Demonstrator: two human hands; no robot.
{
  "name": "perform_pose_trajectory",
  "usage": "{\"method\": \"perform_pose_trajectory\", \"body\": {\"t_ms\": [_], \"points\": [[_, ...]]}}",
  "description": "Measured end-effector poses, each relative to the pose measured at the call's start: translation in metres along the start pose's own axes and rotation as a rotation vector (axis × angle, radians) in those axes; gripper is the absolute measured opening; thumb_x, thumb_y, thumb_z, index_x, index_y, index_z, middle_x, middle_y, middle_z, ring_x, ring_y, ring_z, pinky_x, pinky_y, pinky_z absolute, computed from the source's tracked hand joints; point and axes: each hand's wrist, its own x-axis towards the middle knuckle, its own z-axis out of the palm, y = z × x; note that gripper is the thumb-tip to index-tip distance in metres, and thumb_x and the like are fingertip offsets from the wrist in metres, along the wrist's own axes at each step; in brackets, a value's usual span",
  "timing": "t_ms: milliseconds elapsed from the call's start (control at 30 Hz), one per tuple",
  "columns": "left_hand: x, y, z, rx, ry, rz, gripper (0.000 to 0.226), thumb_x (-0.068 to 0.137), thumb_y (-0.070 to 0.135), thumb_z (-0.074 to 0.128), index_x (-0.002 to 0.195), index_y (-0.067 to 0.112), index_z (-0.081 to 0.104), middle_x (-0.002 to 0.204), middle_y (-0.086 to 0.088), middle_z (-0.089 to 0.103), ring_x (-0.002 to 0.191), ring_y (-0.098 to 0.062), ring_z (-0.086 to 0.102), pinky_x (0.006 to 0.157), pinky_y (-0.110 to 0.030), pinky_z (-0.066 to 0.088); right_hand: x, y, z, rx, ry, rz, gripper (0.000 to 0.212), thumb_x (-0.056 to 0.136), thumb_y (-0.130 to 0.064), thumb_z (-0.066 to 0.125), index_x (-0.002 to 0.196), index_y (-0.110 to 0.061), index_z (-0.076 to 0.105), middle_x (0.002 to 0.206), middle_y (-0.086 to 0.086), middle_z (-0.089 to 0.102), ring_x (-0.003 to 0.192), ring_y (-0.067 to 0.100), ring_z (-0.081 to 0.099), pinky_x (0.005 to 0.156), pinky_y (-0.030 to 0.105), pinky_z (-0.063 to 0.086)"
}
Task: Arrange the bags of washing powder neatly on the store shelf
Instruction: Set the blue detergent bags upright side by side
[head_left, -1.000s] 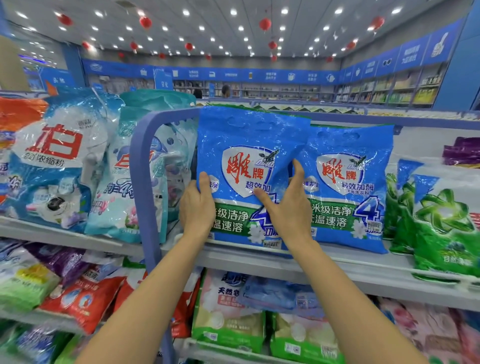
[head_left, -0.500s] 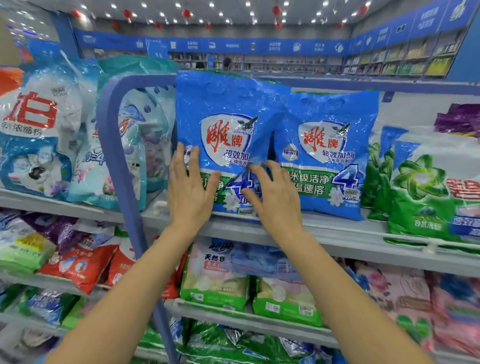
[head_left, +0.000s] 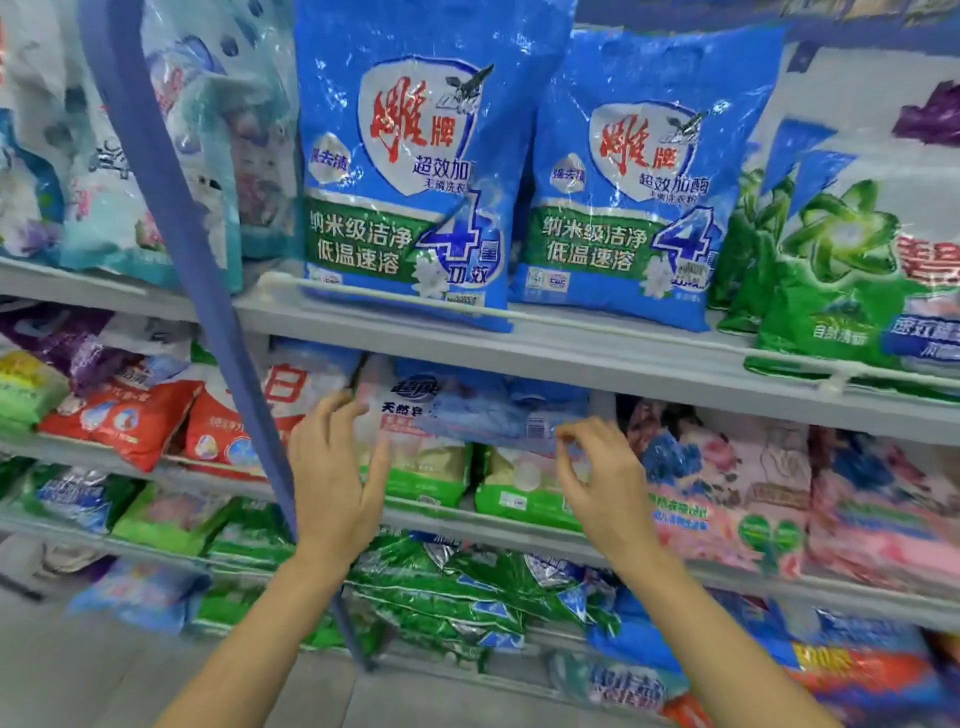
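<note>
Two blue washing powder bags stand upright side by side on the upper shelf (head_left: 597, 353): the left blue bag (head_left: 405, 171) and the right blue bag (head_left: 639, 192). One shelf down, a pale blue bag (head_left: 488, 415) lies flat on top of green-and-white bags (head_left: 421, 467). My left hand (head_left: 332, 478) is open in front of that lower shelf, its fingers near the left end of the flat bag. My right hand (head_left: 602, 478) has its fingers curled at the flat bag's right end, and whether they grip it is unclear.
A blue curved shelf divider (head_left: 171, 208) runs down at the left, just beside my left hand. Teal and white bags (head_left: 156, 156) stand left of it. Green bags (head_left: 841, 270) stand at the upper right, pink bags (head_left: 727, 483) at the lower right, red bags (head_left: 135, 421) at the lower left.
Both hands have left the left blue bag on the upper shelf and dropped to the shelf below. The view has tilted downward.
</note>
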Motion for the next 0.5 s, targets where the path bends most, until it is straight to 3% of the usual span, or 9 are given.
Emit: {"method": "perform_pose_trajectory", "body": {"t_ms": [133, 233, 367, 500], "points": [[-0.032, -0.027, 0.026, 0.081, -0.327, -0.105, 0.052, 0.087, 0.041, 0.035, 0.115, 0.001, 0.052, 0.117, -0.018, 0.055, 0.104, -0.037, 0.052, 0.085, -0.045, 0.040, 0.024, 0.008, 0.020, -0.114, -0.103, 0.182, 0.027, 0.082, -0.018, 0.061, 0.107, -0.006, 0.064, 0.104, 0.017, 0.065, 0.099, 0.035, 0.058, 0.080, 0.038, 0.047], [-0.037, -0.042, 0.050, 0.125, -0.436, -0.084, 0.060, 0.087, 0.044, 0.034, 0.123, -0.001, 0.050, 0.125, -0.021, 0.053, 0.111, -0.039, 0.051, 0.093, -0.044, 0.038, 0.049, 0.011, 0.049, -0.187, -0.091, 0.133, 0.040, 0.082, -0.029, 0.060, 0.113, -0.004, 0.062, 0.106, 0.019, 0.066, 0.099, 0.037, 0.060, 0.083, 0.039, 0.047], [-0.012, -0.051, 0.086, 0.225, -0.494, 0.017, 0.066, 0.085, 0.042, 0.037, 0.137, 0.000, 0.039, 0.140, -0.025, 0.042, 0.124, -0.043, 0.043, 0.103, -0.054, 0.035, 0.079, 0.006, 0.093, -0.300, -0.274, 0.209, 0.052, 0.090, -0.038, 0.054, 0.127, -0.001, 0.049, 0.126, 0.023, 0.054, 0.117, 0.037, 0.049, 0.096, 0.041, 0.034], [0.001, -0.062, 0.106, 0.257, -0.511, 0.069, 0.069, 0.087, 0.032, 0.053, 0.147, 0.016, 0.022, 0.153, -0.017, 0.023, 0.138, -0.038, 0.024, 0.109, -0.057, 0.020, 0.084, 0.015, 0.122, -0.271, -0.171, 0.158, 0.047, 0.078, -0.034, 0.062, 0.108, 0.003, 0.063, 0.103, 0.027, 0.065, 0.095, 0.042, 0.061, 0.084, 0.046, 0.045]]}}
